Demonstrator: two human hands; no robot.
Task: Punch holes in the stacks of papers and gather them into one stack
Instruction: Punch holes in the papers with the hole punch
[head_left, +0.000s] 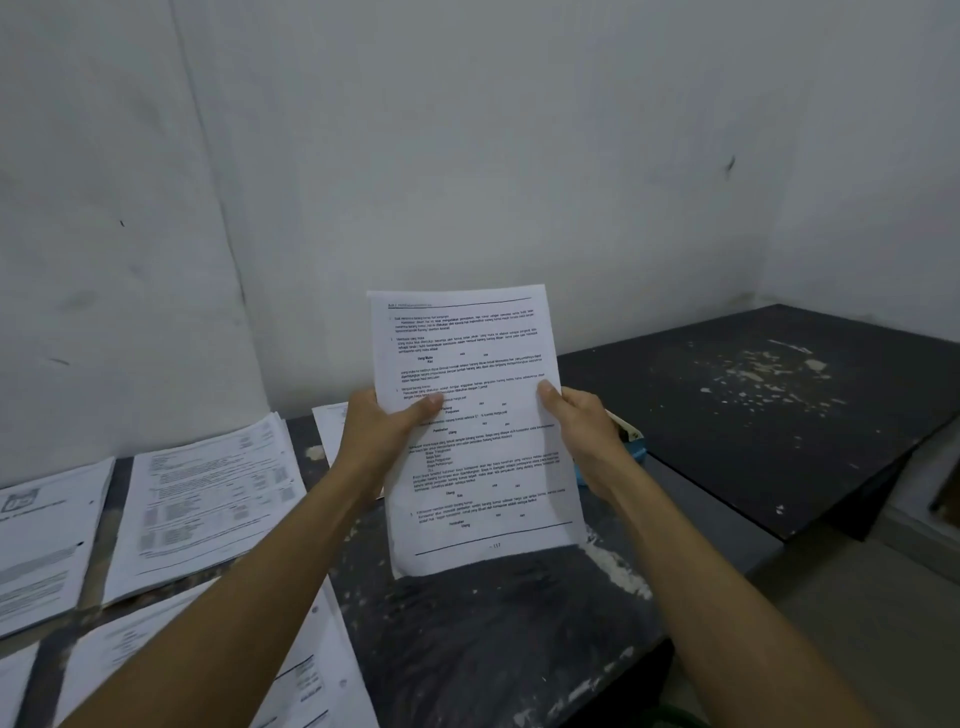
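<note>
A thin stack of printed white papers (472, 431) is held upright above the dark table, facing me. My left hand (382, 431) grips its left edge with the thumb on the front. On the right edge, my right hand (584, 431) grips the same way. Other paper stacks lie flat on the table: one at mid left (208, 504), one at the far left (41, 540), one at the bottom left (208, 670). Another sheet (330, 431) shows behind my left hand. A blue object (635, 441), partly hidden behind my right hand, sits on the table; I cannot tell what it is.
The dark, paint-stained table (493, 623) runs under the papers, with its front edge at the lower right. A second black table (769, 405) stands to the right in the corner. White walls close the back and left sides.
</note>
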